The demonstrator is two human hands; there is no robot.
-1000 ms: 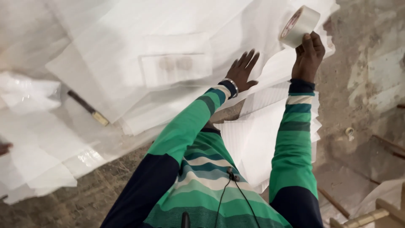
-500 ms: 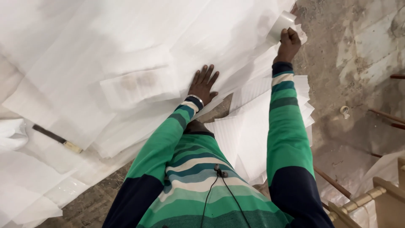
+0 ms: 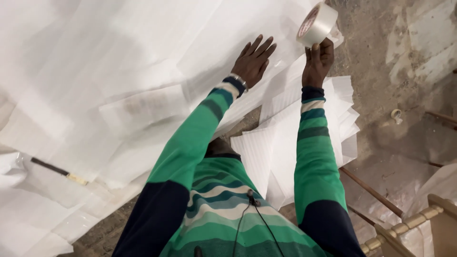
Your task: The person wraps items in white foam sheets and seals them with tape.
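Observation:
My left hand (image 3: 254, 59) lies flat with fingers spread on a large object wrapped in white foam sheeting (image 3: 143, 81). My right hand (image 3: 318, 59) grips a roll of clear packing tape (image 3: 316, 24) and holds it raised at the wrap's right edge, close beside the left hand. Both arms wear green striped sleeves. What is inside the wrapping is hidden.
A stack of white foam sheets (image 3: 304, 138) lies on the concrete floor below my arms. A dark-handled tool (image 3: 59, 171) rests on the sheets at left. A small tape core (image 3: 396, 114) lies on the floor at right. Part of a wooden frame (image 3: 414, 223) shows bottom right.
The right hand has lifted the tape roll up off the wrap's edge. The left hand has slid up and right along the foam, closer to the right hand.

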